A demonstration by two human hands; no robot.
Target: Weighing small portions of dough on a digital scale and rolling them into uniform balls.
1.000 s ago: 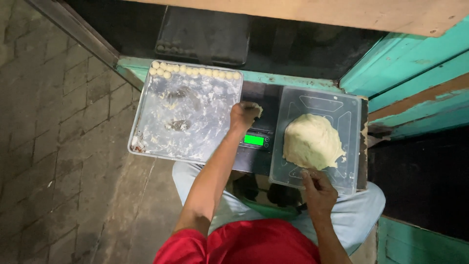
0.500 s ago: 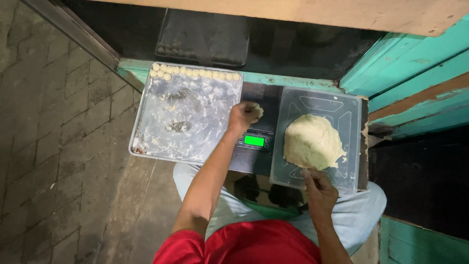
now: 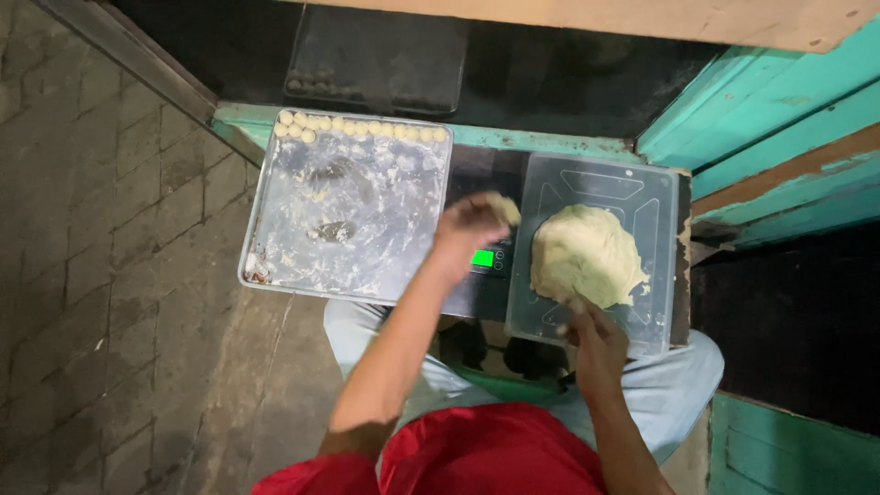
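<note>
The big mound of pale yellow dough (image 3: 587,255) lies in the middle of a clear, shallow plastic tray (image 3: 655,197) at the right end of the desk (image 3: 550,144). It looks soft, sticky and easily dented, heavy as a whole but light once pinched into bits. A grip at its near edge, where it thins out, would probably tear off a piece cleanly; squeezing hard would smear it.

The right hand (image 3: 596,344) reaches forward from the near side, fingers narrowed to a pinch at the dough's near edge, touching or just about touching it. The left hand (image 3: 469,234) stretches further out over a small dark kitchen scale with a green lit display (image 3: 483,259), which sits between the two trays. Its fingers are curled round a small lump of the same pale dough (image 3: 504,209).

To the left lies a flour-dusted, rectangular metal baking tray (image 3: 275,247), with a row of small rolled dough balls (image 3: 367,128) along its far edge. The person's pale trousers and red shirt show at the near side.
</note>
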